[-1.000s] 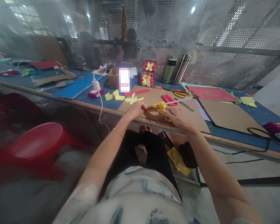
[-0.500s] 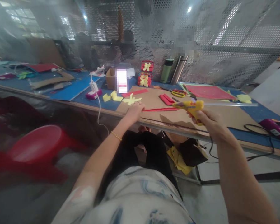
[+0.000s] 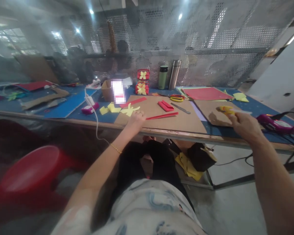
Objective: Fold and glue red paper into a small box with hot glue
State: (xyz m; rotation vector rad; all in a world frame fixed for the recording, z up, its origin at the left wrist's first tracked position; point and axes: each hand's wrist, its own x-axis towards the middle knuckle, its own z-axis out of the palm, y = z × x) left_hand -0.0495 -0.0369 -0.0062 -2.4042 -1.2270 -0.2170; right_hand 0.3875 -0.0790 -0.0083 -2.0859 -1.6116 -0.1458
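Note:
My left hand (image 3: 136, 120) is closed on the near end of a thin red paper strip (image 3: 163, 116) over the brown cardboard (image 3: 186, 123). Beside that hand lies a yellow paper bow (image 3: 130, 109). My right hand (image 3: 246, 125) is wrapped round a yellow glue gun (image 3: 225, 110), held low over a second cardboard piece at the right. A folded red paper piece (image 3: 165, 105) and a grey blade-like tool (image 3: 180, 108) rest on the cardboard. Scissors with yellow and red handles (image 3: 177, 98) lie behind them.
Two small red boxes with yellow bows (image 3: 142, 88) are stacked at the back, near a green bottle (image 3: 163, 78) and a steel flask (image 3: 175, 75). Red sheets (image 3: 207, 93) lie back right. A purple power box (image 3: 275, 124) with black cable sits far right. A red stool (image 3: 31, 169) stands left.
My right hand has carried the glue gun to the right and down, away from the red strip. My left hand keeps its hold on the strip. The view has turned slightly right.

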